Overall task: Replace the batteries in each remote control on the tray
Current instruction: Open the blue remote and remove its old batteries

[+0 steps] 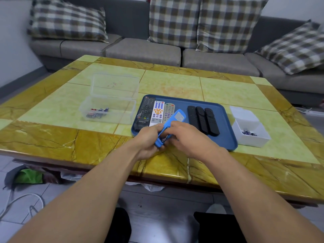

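Both my hands meet over the tray's (226,137) near edge: left hand (149,140) clamps the blue remote (172,125) w/ fingers closed; right hand (185,137) fingers curl at its underside, grip unclear. 6 other remotes lie in the tray.

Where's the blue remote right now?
In the head view, the blue remote is held in both hands, left hand and right hand, over the near edge of the blue tray.
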`<state>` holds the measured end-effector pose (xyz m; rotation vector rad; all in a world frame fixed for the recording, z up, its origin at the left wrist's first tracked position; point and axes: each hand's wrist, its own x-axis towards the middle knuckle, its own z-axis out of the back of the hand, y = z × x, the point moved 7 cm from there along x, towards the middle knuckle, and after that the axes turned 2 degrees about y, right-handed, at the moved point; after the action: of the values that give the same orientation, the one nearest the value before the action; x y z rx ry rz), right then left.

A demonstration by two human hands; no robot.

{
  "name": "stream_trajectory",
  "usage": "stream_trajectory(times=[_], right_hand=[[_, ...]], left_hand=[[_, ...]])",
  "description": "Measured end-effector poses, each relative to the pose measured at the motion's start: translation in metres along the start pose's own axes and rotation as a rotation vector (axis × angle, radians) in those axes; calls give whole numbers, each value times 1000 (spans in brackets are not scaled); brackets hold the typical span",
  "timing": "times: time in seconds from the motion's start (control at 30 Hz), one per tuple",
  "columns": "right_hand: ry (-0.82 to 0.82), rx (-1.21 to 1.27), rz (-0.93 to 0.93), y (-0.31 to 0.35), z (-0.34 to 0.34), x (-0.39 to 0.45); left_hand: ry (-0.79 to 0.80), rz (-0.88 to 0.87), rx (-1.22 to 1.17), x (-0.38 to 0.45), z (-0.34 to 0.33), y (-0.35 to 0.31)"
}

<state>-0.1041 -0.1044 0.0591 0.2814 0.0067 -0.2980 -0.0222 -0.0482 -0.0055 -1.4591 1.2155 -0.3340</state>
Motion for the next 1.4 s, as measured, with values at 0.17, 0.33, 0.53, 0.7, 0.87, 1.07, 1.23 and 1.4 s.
stream_trajectory(times=[0.17, 0.33, 0.53, 0.7, 0.87, 1.07, 1.23, 1.4], right_hand=[[-182, 200, 3, -4, 16, 4], [-201, 289, -18, 3, -2, 26], [-368, 500, -134, -17, -8, 31], [-366, 518, -165, -19, -8, 31], [-413, 559, -175, -24, -6, 28], [-487, 630, -220, -26, -1, 25], [-562, 761, -209, -13, 5, 34], [-531, 936, -228, 14, 8, 78]], left_hand=[[-26, -70, 13, -10, 3, -10], [-178, -184, -187, -7, 10, -10], [-186, -220, -221, 0, 7, -2], [-156, -190, -235, 0, 10, -2], [-151, -182, -184, -1, 11, -1], [-200, -199, -136, -4, 17, -5], [-353, -311, -237, -13, 35, -22], [-739, -515, -317, -34, 84, -44]])
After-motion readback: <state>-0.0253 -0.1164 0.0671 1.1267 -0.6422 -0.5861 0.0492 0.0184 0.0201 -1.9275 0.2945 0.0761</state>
